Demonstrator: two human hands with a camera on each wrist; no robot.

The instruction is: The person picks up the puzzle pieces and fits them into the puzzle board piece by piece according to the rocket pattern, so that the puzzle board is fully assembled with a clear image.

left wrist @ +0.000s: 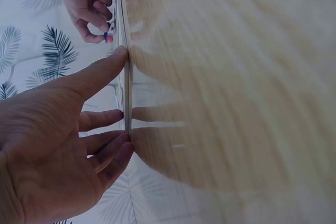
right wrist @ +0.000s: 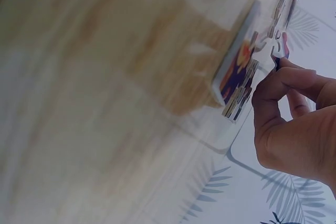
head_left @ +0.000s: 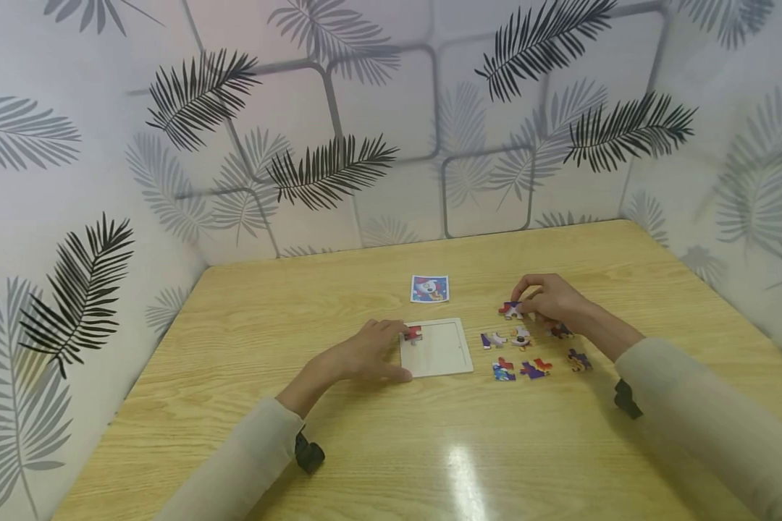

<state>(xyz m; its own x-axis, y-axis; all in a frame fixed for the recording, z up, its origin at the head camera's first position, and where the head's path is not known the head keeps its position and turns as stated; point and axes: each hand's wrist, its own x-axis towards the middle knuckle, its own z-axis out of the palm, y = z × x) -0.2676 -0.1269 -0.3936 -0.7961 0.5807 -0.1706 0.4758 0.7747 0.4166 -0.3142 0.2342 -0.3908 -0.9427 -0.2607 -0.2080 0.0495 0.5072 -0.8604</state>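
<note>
In the head view my left hand (head_left: 373,352) lies against the left side of a white square puzzle tray (head_left: 439,354). Its thumb and fingertips (left wrist: 119,56) touch the tray's edge in the left wrist view. A red puzzle piece (head_left: 413,333) sits in the tray's upper left corner, close to my left fingertips. My right hand (head_left: 550,298) pinches a red, white and purple puzzle piece (head_left: 510,310) between thumb and fingers, to the right of the tray. That piece (right wrist: 280,51) shows edge-on at the fingertips in the right wrist view.
Several loose puzzle pieces (head_left: 536,368) lie right of the tray, one (head_left: 560,331) partly under my right hand. A small picture card (head_left: 430,289) of a white cartoon figure lies behind the tray. The wooden table (head_left: 287,304) meets a leaf-patterned wall (head_left: 378,108) at the back.
</note>
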